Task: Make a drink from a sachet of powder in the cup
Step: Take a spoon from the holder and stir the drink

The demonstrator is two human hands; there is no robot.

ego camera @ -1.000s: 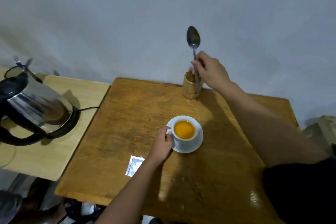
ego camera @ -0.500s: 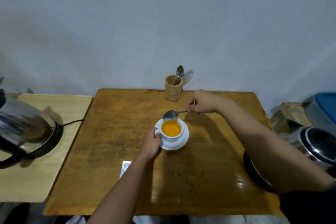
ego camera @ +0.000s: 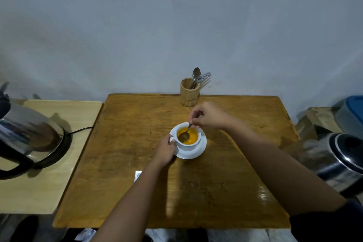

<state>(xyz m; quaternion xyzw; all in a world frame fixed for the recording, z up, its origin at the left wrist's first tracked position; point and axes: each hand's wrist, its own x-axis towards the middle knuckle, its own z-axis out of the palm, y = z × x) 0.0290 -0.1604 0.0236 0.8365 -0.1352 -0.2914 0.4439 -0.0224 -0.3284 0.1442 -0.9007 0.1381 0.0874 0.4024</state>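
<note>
A white cup [ego camera: 189, 146] filled with orange liquid stands on a white saucer [ego camera: 198, 153] near the middle of the brown wooden table [ego camera: 225, 163]. My left hand [ego camera: 164, 151] grips the cup's handle on its left side. Just right of and above the cup, my right hand [ego camera: 208, 115] pinches the handle of a metal spoon [ego camera: 184, 136], whose bowl dips into the liquid. A white sachet [ego camera: 137, 175] lies flat on the table beside my left forearm, mostly hidden by it.
A wooden holder [ego camera: 189, 92] with a spoon and forks stands at the table's far edge. A steel kettle [ego camera: 27, 139] sits on its base on the pale side table at left. Another kettle [ego camera: 341, 161] sits low at the right. The wall is close behind.
My right hand carried the spoon from the wooden holder down to the cup and lowered its bowl into the orange liquid. My left hand stayed on the cup's handle.
</note>
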